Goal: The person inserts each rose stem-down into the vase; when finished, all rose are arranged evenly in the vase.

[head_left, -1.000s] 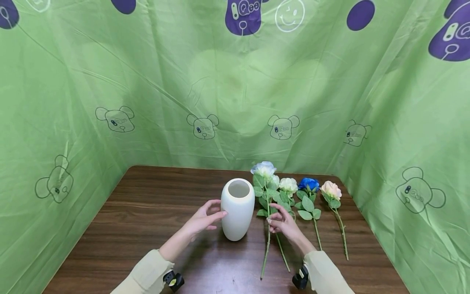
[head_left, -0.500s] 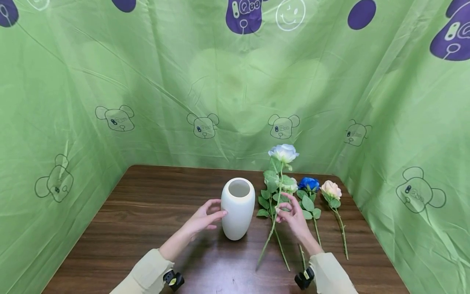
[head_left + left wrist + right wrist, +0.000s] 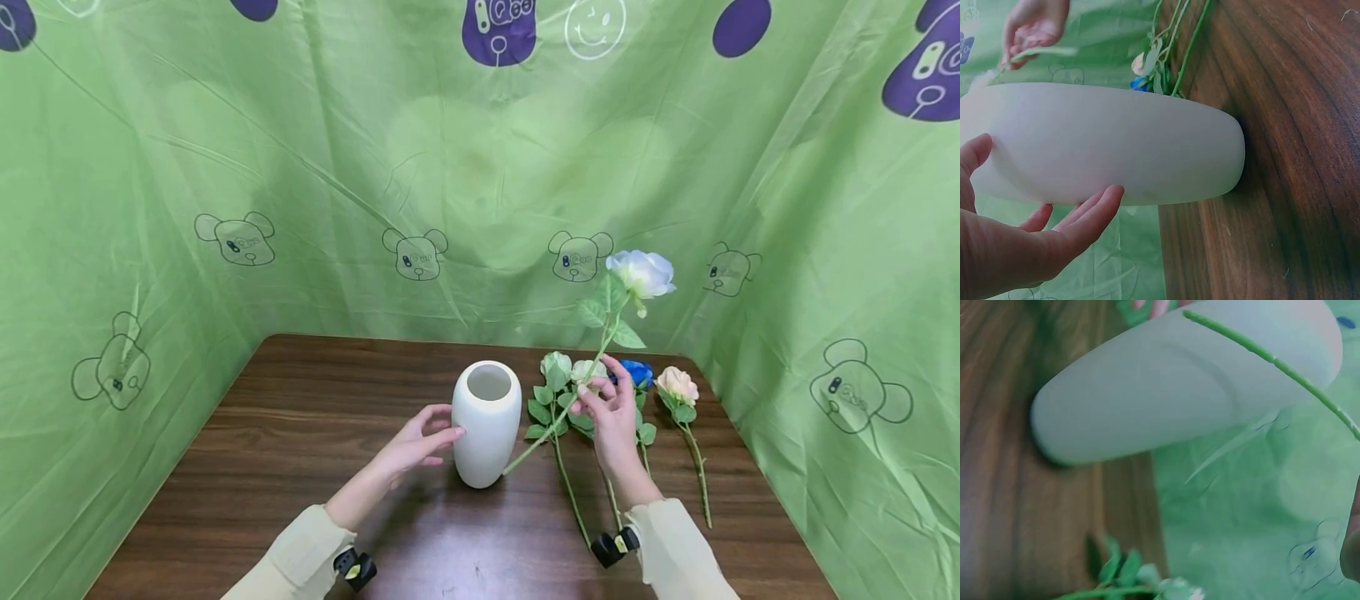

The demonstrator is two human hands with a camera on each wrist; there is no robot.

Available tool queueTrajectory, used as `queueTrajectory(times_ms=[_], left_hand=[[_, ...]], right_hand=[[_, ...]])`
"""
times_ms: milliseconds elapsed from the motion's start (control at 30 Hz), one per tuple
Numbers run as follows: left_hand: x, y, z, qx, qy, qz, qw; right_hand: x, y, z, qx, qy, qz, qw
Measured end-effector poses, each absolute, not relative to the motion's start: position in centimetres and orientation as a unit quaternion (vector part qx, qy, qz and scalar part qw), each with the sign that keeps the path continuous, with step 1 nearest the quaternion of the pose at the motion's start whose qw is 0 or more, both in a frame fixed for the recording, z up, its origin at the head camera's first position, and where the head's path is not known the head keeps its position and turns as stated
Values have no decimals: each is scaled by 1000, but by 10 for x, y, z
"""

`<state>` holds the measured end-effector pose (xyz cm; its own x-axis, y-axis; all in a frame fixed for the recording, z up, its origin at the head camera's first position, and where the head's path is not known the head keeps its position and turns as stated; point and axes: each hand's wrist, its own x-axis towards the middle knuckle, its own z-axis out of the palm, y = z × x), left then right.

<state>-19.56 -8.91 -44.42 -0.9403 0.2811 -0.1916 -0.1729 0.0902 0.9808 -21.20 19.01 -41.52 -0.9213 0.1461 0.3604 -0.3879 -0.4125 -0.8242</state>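
A tall white vase (image 3: pixel 486 442) stands upright on the wooden table. My left hand (image 3: pixel 412 446) holds its left side, with the thumb on the near face and the other fingers along the left and far side. My right hand (image 3: pixel 613 421) pinches the green stem of a pale blue-white rose (image 3: pixel 642 273) between thumb and fingertips. The rose is raised and slanted, bloom up to the right, and its cut stem end overlaps the vase's lower right side in the head view. The right wrist view shows the bare stem (image 3: pixel 1275 361) passing in front of the vase.
Right of the vase lie two whitish roses (image 3: pixel 556 367), partly behind the right hand. A blue rose (image 3: pixel 639 373) and a peach rose (image 3: pixel 677 386) lie farther right. Green printed cloth (image 3: pixel 337 167) hangs around the brown table (image 3: pixel 300 400).
My right hand has lifted the pale rose off the other flowers and tipped its bloom up and right, bringing the stem end toward the vase. The left hand and vase have stayed in place.
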Motion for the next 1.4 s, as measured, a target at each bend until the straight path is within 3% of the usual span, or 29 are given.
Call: queueTrajectory(times_ms=[333, 767, 1200, 1400], left_hand=[[-195, -89, -444, 36, 717, 675, 171], [-196, -89, -443, 39, 716, 676, 170], [-196, -88, -443, 36, 714, 678, 169], [-197, -89, -444, 42, 715, 676, 174]], right_hand=[[-214, 175, -367, 136, -413, 883, 179], [-235, 160, -327, 161, -449, 834, 279], [-230, 133, -337, 289, -666, 660, 192], [-233, 123, -355, 321, -757, 534, 196]])
